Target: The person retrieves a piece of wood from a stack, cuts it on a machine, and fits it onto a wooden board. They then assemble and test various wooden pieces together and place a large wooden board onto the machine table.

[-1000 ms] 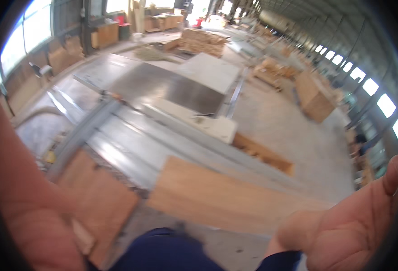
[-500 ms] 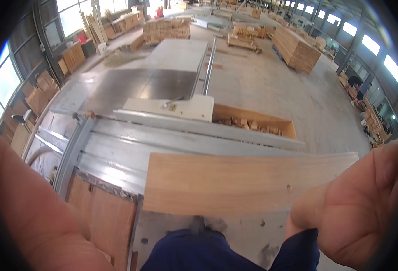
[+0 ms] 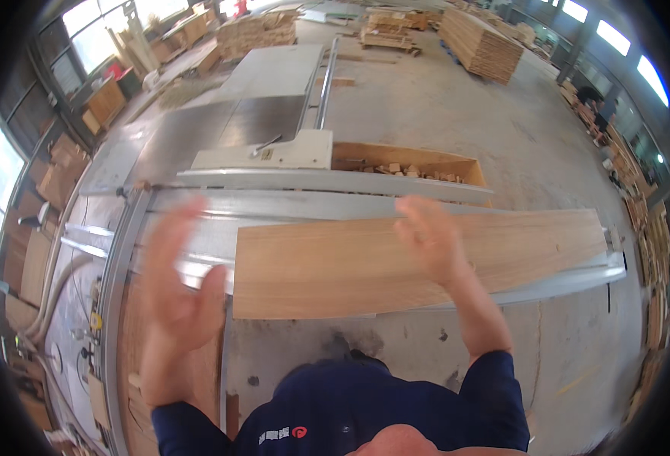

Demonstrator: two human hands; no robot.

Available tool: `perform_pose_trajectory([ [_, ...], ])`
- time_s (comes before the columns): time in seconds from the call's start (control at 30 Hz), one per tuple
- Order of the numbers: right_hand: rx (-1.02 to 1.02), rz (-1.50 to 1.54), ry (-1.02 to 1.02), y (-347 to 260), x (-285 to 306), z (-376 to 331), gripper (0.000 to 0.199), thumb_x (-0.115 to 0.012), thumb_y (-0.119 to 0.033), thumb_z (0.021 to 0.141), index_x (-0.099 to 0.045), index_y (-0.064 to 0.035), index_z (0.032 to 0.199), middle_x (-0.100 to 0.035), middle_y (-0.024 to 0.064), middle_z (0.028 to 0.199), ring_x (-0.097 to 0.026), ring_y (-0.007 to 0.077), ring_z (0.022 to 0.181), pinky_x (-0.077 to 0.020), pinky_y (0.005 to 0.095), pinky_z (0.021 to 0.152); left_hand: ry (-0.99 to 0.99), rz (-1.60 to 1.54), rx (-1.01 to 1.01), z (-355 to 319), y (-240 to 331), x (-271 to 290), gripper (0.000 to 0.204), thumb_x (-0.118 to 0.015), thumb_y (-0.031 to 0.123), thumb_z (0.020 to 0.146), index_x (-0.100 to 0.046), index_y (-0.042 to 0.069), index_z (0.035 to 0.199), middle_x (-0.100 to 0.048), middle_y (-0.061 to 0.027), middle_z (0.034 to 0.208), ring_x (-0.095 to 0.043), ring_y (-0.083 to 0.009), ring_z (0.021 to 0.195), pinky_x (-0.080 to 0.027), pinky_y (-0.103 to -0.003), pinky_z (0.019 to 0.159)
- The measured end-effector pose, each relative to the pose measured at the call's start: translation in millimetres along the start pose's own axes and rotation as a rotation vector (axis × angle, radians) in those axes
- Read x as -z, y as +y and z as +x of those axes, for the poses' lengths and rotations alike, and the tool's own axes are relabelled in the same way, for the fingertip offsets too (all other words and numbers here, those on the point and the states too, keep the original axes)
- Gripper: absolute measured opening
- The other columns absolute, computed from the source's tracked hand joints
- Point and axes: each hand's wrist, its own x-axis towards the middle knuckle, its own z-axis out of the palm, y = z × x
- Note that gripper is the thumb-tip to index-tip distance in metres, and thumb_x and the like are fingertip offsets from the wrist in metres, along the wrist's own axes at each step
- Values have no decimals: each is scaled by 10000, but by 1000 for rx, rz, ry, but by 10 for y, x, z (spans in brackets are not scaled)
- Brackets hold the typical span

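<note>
A long pale wooden board (image 3: 327, 270) lies flat across the metal sliding table (image 3: 274, 205) of a panel saw in front of me. My left hand (image 3: 179, 285) is raised just beyond the board's left end, smeared by motion. Its thumb stands apart from its fingers, and nothing is in it. Over the middle of the board hovers my right hand (image 3: 432, 239), fingers stretched out and holding nothing. Whether it touches the wood I cannot tell. Behind the board runs a long metal fence (image 3: 335, 182), with a cream-coloured machine part (image 3: 297, 152) beyond it.
An open wooden box (image 3: 468, 167) of offcuts stands behind the fence. A metal rail (image 3: 126, 258) runs along the left, beside a reddish-brown wooden panel (image 3: 133, 334). Stacked timber (image 3: 483, 45) sits farther off, and a person (image 3: 605, 118) is at the far right.
Both hands have come down and away from close in front of the camera, out over the table. The view has tilted downward, showing more of the board's right end and my torso.
</note>
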Motion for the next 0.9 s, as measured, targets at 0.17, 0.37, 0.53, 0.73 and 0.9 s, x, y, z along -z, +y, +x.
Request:
perform_pose_trajectory([
  [0.17,-533,47,-437,395,-172,-1929,370,-664,-274,968,-684,-6,1222,-673,210,1270,-609,404,1207,-490,485,1024,-504,-88,470,-2161,-483,-1255,300,-658,110,958,-659,4,1239,-678,-234,1216,-633,-436,1143,-498,-515,998],
  [0.37,-785,-113,-542,417,586,-3166,451,-673,-327,950,-662,-15,1276,-650,220,1322,-585,411,1250,-470,491,1060,-568,-707,1079,-3382,87,-2162,252,-627,151,994,-689,-59,1120,-747,-112,938,-714,-202,827,-551,-318,746],
  [0.53,-929,-253,-481,833,839,-3531,495,-690,-326,932,-646,-8,1309,-623,204,1383,-548,391,1318,-439,466,1120,-342,-1119,1723,-3650,69,-2630,476,-610,473,1038,-603,19,1184,-693,-94,970,-674,-230,810,-568,-390,712],
  [0.73,-753,-248,-568,1629,831,-3372,586,-731,-349,893,-609,-4,1351,-579,178,1449,-505,377,1369,-414,462,1147,23,-1097,2022,-3742,-283,-2989,500,-597,539,1025,-571,63,1175,-660,-92,1036,-633,-245,934,-556,-436,802],
  [0.9,-367,-187,-635,2193,668,-3242,566,-775,-330,833,-614,-46,1295,-603,134,1350,-523,344,1314,-425,497,1090,359,-821,1987,-3812,-96,-3210,419,-584,531,1021,-609,115,1065,-660,-35,952,-625,-249,903,-521,-422,736],
])
